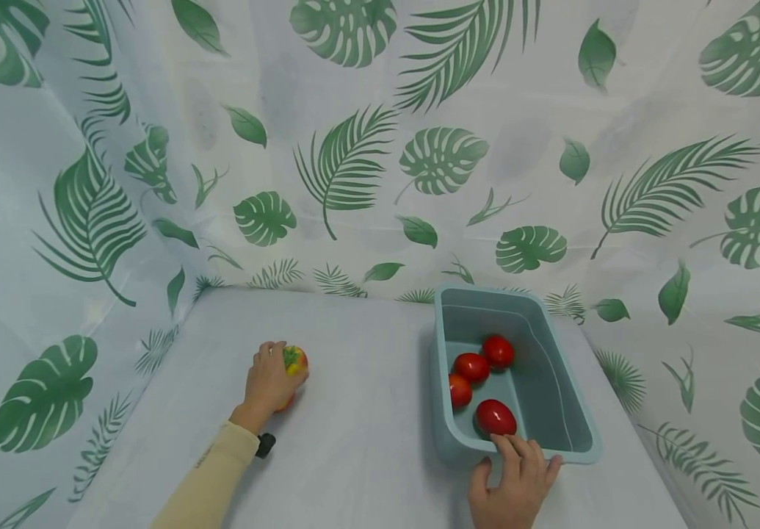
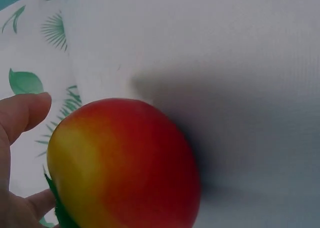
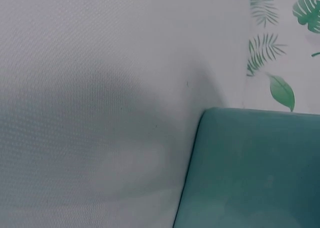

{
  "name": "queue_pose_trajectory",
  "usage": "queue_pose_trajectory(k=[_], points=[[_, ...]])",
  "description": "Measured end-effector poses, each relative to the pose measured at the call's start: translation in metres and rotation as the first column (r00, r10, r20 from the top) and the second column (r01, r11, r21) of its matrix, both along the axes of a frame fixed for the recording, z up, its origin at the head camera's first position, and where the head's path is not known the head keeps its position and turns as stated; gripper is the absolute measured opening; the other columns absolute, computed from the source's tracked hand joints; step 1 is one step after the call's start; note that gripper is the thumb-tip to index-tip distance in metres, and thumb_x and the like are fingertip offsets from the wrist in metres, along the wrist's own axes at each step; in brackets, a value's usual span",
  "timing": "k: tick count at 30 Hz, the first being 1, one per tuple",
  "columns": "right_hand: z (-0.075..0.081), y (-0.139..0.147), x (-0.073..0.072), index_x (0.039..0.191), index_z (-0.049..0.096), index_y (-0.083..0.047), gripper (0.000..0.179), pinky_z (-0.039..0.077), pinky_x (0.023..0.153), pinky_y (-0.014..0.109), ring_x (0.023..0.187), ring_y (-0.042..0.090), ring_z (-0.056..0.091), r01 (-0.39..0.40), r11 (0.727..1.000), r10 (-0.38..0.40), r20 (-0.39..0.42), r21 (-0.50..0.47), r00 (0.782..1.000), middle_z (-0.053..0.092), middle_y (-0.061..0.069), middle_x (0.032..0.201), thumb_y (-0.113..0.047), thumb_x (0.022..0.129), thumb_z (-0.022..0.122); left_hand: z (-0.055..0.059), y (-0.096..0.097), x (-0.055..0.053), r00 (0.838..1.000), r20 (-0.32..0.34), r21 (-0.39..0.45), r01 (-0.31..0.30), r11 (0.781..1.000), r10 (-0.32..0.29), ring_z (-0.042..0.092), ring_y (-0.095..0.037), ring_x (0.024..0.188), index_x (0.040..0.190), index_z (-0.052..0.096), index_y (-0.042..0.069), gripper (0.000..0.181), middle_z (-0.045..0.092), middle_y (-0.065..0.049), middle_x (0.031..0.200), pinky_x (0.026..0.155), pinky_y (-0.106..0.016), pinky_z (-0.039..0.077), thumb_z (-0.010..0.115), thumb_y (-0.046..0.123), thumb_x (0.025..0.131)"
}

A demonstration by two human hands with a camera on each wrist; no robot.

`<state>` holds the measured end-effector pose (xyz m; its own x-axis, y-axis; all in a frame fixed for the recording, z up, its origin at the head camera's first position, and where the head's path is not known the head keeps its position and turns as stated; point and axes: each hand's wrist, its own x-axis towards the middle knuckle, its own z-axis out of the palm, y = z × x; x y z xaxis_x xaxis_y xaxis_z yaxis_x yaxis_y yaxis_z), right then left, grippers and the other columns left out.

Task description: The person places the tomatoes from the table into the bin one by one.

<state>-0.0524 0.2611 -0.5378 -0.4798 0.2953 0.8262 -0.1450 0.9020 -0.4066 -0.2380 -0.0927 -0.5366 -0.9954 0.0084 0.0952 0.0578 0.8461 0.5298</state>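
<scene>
At the left of the table, my left hand (image 1: 272, 378) grips a red-and-yellow tomato (image 1: 295, 358) with a leafy green top. Its fingers lie along the far left side and the thumb along the right. An orange-red surface shows below the thumb. The left wrist view has a red-and-yellow tomato (image 2: 135, 163) close up, with a thumb or finger (image 2: 25, 112) at its left. My right hand (image 1: 515, 477) holds the near rim of a blue-green plastic bin (image 1: 442, 345), fingertips over the edge, thumb outside. It is not visible in the right wrist view.
Several red tomatoes (image 1: 498, 353) lie in the bin, mostly along its left side; a darker, oval one (image 1: 495, 417) is close to the right fingertips. The pale table (image 1: 360, 411) meets leaf-printed sheeting (image 1: 346, 242) at the back and sides.
</scene>
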Motion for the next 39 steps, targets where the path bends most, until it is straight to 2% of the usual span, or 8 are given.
queue_pose_trajectory(k=[5,13,19,22,27,34,39], points=[[0.001,-0.001,0.000,0.103,0.066,-0.003,0.036,0.006,0.111,0.068,0.104,0.039,0.047,-0.003,1.000,0.003,-0.002,-0.006,1.000,0.060,0.017,0.106,-0.006,0.069,0.058,-0.005,0.001,0.001,0.999,0.045,-0.005,0.006,1.000,-0.006,0.047,-0.040,0.113,0.139,0.040,-0.002,0.077,0.041,-0.026,0.132,0.087,-0.054,0.049,0.076,0.033,0.082],[0.005,-0.003,0.001,0.104,0.065,-0.003,0.035,0.006,0.111,0.068,0.105,0.039,0.047,-0.003,1.000,0.003,0.007,0.001,1.000,0.059,0.017,0.106,-0.006,0.070,0.057,-0.011,-0.001,-0.001,0.999,0.034,0.006,-0.010,1.000,0.009,0.050,-0.037,0.109,0.136,0.041,-0.002,0.070,0.046,-0.024,0.127,0.087,-0.052,0.050,0.075,0.030,0.084],[0.006,-0.004,0.003,0.105,0.064,-0.003,0.035,0.006,0.111,0.068,0.106,0.039,0.047,0.006,1.000,-0.007,0.042,0.009,0.999,0.058,0.017,0.107,-0.007,0.072,0.057,-0.012,-0.002,-0.003,0.999,0.054,0.021,0.000,1.000,-0.001,0.051,-0.036,0.105,0.134,0.040,-0.003,0.071,0.049,-0.023,0.122,0.086,-0.052,0.050,0.076,0.028,0.081],[0.005,-0.003,0.003,0.106,0.064,-0.003,0.035,0.006,0.111,0.068,0.106,0.038,0.047,0.007,1.000,-0.007,0.049,0.012,0.999,0.058,0.017,0.108,-0.006,0.071,0.058,-0.011,-0.002,-0.004,0.999,0.040,0.019,0.005,1.000,-0.006,0.051,-0.035,0.104,0.133,0.040,-0.002,0.071,0.048,-0.022,0.120,0.085,-0.051,0.050,0.076,0.030,0.081],[0.005,-0.002,0.003,0.107,0.064,-0.002,0.036,0.006,0.112,0.067,0.107,0.039,0.046,0.013,1.000,-0.014,0.060,0.021,0.998,0.058,0.018,0.110,-0.006,0.071,0.059,-0.005,-0.001,-0.009,1.000,0.006,0.013,0.006,1.000,-0.006,0.051,-0.032,0.102,0.133,0.040,0.000,0.069,0.047,-0.019,0.116,0.085,-0.048,0.051,0.074,0.032,0.081],[0.005,-0.001,0.005,0.108,0.063,-0.001,0.037,0.005,0.112,0.067,0.109,0.040,0.046,0.025,0.999,-0.027,0.084,0.029,0.996,0.057,0.020,0.111,-0.007,0.072,0.060,0.012,0.002,-0.016,1.000,-0.029,0.032,0.003,0.999,-0.002,0.051,-0.031,0.095,0.132,0.039,0.004,0.074,0.045,-0.018,0.115,0.078,-0.045,0.050,0.074,0.036,0.076],[0.006,-0.002,0.005,0.108,0.063,-0.002,0.036,0.006,0.111,0.068,0.109,0.039,0.046,0.036,0.999,-0.039,0.098,0.028,0.994,0.057,0.019,0.111,-0.006,0.072,0.060,0.025,0.010,-0.016,0.997,-0.069,0.084,0.024,0.996,-0.018,0.051,-0.030,0.094,0.131,0.039,0.006,0.077,0.045,-0.017,0.115,0.078,-0.044,0.050,0.074,0.039,0.072]])
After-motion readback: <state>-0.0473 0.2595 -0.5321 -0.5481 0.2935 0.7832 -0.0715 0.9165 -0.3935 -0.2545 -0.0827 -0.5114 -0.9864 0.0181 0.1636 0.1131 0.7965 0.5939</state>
